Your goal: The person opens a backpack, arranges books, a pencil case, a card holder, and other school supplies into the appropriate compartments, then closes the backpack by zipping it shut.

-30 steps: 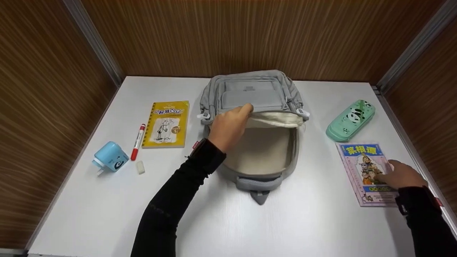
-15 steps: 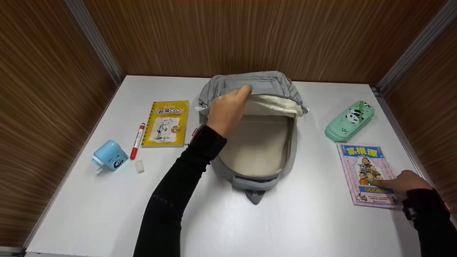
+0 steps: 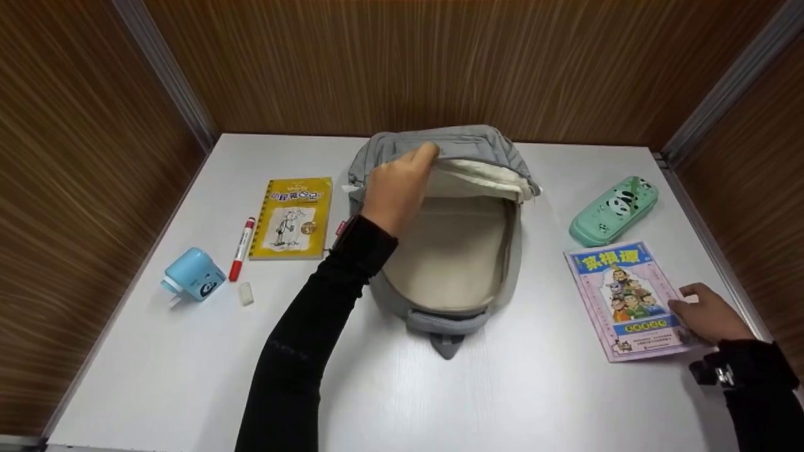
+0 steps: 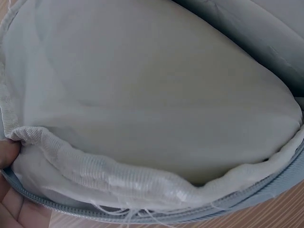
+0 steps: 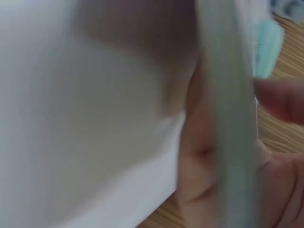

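Note:
A grey backpack (image 3: 458, 320) lies on the table with its main compartment unzipped, showing a cream lining (image 4: 152, 85). My left hand (image 3: 399, 191) pinches the zippered edge of its flap and holds it raised; in the left wrist view the thumb (image 4: 8, 153) presses on that edge at the far left. On the right, my right hand (image 3: 713, 314) grips the lower right edge of a pink and blue comic book (image 3: 634, 301), thumb on the cover. The right wrist view shows the book's blurred edge (image 5: 232, 118) between thumb and fingers, its near side tilted up.
A green panda pencil case (image 3: 615, 210) lies just behind the comic book. Left of the backpack are a yellow book (image 3: 292, 218), a red-capped marker (image 3: 242, 248), a white eraser (image 3: 245, 293) and a light-blue panda item (image 3: 195, 275). Wooden panels (image 3: 402, 69) enclose the white table.
My left hand has lifted the flap up and back, widening the opening. My right hand has taken hold of the comic book's edge and shifted it left, away from the right panel.

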The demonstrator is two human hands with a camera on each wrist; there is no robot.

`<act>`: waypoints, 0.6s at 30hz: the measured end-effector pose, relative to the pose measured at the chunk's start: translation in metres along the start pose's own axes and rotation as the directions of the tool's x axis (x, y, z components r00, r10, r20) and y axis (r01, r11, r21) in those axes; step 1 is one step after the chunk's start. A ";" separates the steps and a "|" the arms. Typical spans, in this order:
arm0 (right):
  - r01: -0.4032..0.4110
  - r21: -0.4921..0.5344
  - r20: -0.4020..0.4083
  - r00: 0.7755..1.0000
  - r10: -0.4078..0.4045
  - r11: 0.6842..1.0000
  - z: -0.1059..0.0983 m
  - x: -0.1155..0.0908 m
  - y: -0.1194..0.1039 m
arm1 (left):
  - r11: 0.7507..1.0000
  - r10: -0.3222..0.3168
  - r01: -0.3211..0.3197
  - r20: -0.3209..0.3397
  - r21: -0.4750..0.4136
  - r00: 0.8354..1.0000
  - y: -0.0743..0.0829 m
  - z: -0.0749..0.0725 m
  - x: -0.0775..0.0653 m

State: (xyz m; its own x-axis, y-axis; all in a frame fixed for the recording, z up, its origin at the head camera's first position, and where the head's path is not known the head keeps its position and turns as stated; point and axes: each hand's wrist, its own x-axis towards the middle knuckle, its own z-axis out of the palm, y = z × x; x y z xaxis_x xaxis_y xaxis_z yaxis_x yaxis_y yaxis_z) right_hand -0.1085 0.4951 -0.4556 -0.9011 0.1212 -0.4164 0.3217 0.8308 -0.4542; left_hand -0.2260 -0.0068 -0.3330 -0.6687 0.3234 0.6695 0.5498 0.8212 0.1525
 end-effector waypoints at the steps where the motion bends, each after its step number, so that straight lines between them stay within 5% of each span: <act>1: 0.021 0.020 -0.014 1.000 -0.021 1.000 0.001 -0.001 -0.002 | 1.000 -0.002 0.002 -0.002 0.002 1.000 0.000 0.000 0.000; 10: 0.147 0.275 -0.118 0.986 -0.118 0.950 0.004 -0.014 -0.031 | 1.000 -0.013 0.013 -0.028 0.019 1.000 0.002 0.001 -0.001; 12: 0.169 0.345 -0.108 0.984 -0.140 0.923 0.006 -0.017 -0.043 | 1.000 -0.014 0.015 -0.038 0.024 0.999 0.002 0.002 -0.001; 18: 0.161 0.608 0.031 0.974 -0.226 0.778 0.020 -0.018 -0.095 | 0.998 0.019 -0.014 -0.095 0.055 0.995 0.004 0.005 -0.003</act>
State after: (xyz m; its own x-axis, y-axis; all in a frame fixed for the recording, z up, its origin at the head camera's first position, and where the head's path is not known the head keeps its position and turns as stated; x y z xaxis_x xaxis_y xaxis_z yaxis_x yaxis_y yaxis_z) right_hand -0.1175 0.4034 -0.4206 -0.9411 -0.0863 -0.3269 0.2815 0.3354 -0.8990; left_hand -0.2249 -0.0018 -0.3380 -0.6075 0.2931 0.7382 0.5308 0.8412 0.1029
